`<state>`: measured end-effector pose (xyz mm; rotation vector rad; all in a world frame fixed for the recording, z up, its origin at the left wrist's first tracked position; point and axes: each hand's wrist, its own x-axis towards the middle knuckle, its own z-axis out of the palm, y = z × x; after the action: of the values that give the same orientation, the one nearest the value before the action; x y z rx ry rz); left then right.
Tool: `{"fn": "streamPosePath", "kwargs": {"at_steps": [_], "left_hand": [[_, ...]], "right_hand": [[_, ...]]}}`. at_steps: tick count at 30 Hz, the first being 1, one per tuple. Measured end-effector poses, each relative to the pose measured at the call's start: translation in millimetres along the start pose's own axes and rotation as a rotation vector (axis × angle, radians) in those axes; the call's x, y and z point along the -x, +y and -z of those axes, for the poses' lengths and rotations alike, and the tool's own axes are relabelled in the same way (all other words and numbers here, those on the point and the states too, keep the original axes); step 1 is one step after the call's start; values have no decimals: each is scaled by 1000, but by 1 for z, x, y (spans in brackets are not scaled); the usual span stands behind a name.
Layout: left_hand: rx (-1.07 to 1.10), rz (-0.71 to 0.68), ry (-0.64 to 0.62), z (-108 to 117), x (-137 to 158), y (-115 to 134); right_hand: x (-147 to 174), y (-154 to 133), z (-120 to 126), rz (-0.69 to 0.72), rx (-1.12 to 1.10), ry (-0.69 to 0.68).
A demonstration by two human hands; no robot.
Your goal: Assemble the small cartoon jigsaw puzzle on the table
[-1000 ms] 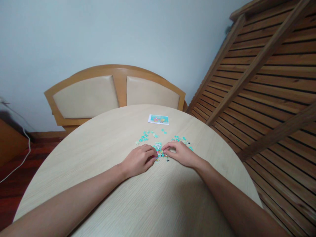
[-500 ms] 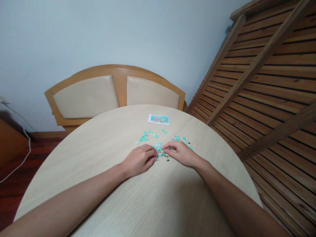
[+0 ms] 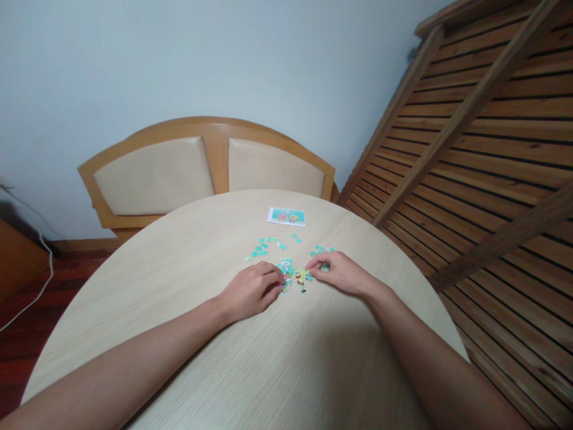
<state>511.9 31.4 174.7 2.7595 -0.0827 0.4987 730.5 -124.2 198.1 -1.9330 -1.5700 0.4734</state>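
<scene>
A partly joined jigsaw puzzle lies on the round table, showing a teal background and cartoon figures. Its left edge is under the curled fingers of my left hand, which hide part of a pink area. Beside it on the right is a section with a yellow cartoon figure. My right hand pinches thumb and forefinger together at the right side of this yellow section, on a small jigsaw piece mostly covered by the fingertips.
Loose teal pieces lie behind my left hand, and more pieces lie behind my right. A picture card rests farther back on the table. Beyond stand a padded headboard and a slatted wooden frame.
My right hand has shifted right, away from the middle of the puzzle, uncovering the yellow figure. My left hand stays in place.
</scene>
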Motion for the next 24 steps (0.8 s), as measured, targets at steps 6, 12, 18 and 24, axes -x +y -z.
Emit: {"fn": "streamPosePath", "kwargs": {"at_steps": [6, 12, 18, 24], "left_hand": [[-11, -3, -5, -1, 0, 0], [-16, -2, -10, 0, 0, 0], [-12, -3, 0, -1, 1, 0], [-17, -5, -5, -1, 0, 0]], "right_hand": [[0, -2, -3, 5, -12, -15], [-1, -1, -5, 46, -27, -30], [-1, 3, -7, 60, -9, -43], [-1, 2, -6, 46, 16, -29]]}}
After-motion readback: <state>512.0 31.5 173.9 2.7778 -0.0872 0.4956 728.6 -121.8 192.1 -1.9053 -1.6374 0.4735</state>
